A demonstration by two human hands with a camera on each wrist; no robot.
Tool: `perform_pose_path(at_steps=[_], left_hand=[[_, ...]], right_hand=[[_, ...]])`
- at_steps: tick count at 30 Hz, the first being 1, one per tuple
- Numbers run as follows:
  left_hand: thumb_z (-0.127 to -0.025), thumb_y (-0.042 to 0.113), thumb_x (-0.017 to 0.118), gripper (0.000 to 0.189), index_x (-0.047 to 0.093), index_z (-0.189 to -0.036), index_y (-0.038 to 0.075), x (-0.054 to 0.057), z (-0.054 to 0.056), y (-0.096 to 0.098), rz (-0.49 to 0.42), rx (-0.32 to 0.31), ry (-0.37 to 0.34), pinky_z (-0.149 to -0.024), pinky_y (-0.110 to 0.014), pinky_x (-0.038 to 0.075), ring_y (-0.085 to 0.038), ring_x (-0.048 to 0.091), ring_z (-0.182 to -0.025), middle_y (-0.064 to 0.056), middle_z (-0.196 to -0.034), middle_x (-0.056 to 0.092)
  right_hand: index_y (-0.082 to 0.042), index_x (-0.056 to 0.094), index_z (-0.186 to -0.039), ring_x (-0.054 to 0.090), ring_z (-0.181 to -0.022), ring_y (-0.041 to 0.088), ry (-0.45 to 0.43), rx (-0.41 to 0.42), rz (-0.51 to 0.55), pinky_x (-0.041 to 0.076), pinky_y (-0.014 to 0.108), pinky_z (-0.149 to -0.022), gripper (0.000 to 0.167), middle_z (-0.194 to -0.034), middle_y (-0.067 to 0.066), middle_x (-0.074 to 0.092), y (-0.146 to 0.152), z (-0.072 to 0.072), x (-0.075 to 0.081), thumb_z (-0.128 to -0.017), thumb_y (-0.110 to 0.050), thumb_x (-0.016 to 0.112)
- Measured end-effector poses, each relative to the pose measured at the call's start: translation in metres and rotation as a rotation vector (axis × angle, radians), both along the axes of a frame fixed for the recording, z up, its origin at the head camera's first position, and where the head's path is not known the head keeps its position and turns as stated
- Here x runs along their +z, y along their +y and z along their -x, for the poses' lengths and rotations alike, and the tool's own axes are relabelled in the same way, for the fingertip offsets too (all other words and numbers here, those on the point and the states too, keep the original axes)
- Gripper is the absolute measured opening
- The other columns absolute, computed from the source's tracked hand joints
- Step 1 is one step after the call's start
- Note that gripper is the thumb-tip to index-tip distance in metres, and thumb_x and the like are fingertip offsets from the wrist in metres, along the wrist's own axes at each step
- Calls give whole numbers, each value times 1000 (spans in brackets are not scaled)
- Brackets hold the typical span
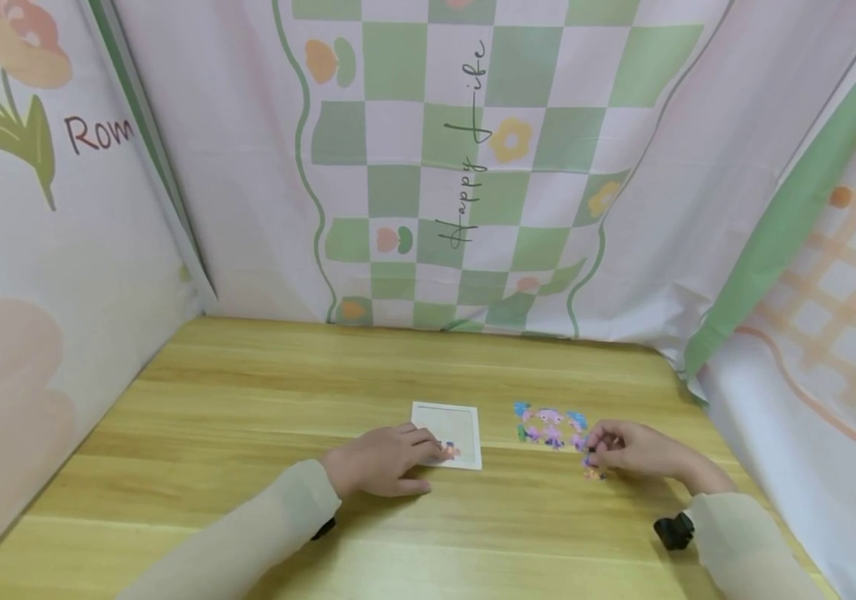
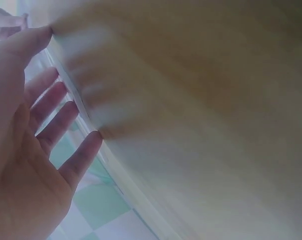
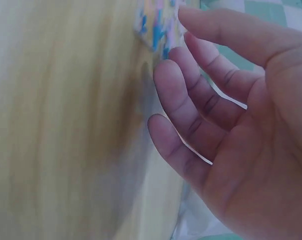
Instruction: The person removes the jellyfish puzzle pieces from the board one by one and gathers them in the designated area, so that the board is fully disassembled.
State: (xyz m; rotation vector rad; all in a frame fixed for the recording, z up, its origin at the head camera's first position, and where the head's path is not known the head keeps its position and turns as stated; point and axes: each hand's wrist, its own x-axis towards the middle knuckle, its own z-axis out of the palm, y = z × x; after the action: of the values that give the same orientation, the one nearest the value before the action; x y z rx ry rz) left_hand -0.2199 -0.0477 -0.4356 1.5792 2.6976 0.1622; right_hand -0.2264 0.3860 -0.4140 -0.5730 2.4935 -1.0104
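Observation:
My left hand (image 1: 382, 460) rests with straight, spread fingers on a shallow white square tray (image 1: 478, 442). A few small orange and blue puzzle pieces (image 1: 452, 451) lie in the tray beside its fingertips. To the right, my right hand (image 1: 633, 448) is at the near right edge of a spread of loose puzzle pieces (image 1: 550, 415). Its thumb and index finger pinch a small dark-looking piece, partly hidden by the fingertips. In the right wrist view, the other fingers (image 3: 170, 85) are loosely bent beside blurred coloured pieces (image 3: 158, 25).
The wooden table (image 1: 262, 367) carries both tray and pieces. A green-and-white checked curtain (image 1: 458, 167) hangs at its back edge, with printed cloth walls on the left and right. A black wrist device (image 1: 673, 531) shows at the right sleeve.

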Motion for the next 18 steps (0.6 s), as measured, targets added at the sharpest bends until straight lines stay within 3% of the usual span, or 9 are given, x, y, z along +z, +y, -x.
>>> perform_pose_path(at_steps=[9,18], left_hand=[[-100,36,63,44,56,-135,11,-2,1,1,-3,3,2,-106,-26,42,-16,53,-122,-2,-138,55],[-100,32,63,38,58,-132,12,0,-1,-2,-20,-8,28,-101,-26,45,-17,54,-117,-6,-133,55]], right_hand=[[-5,63,-106,57,-84,18,100,45,-80,51,28,-70,17,-92,4,60,-31,5,13,-97,-20,67],[-5,63,-107,57,-82,18,89,115,-53,51,28,-69,18,-93,3,60,-72,10,19,-98,-20,66]])
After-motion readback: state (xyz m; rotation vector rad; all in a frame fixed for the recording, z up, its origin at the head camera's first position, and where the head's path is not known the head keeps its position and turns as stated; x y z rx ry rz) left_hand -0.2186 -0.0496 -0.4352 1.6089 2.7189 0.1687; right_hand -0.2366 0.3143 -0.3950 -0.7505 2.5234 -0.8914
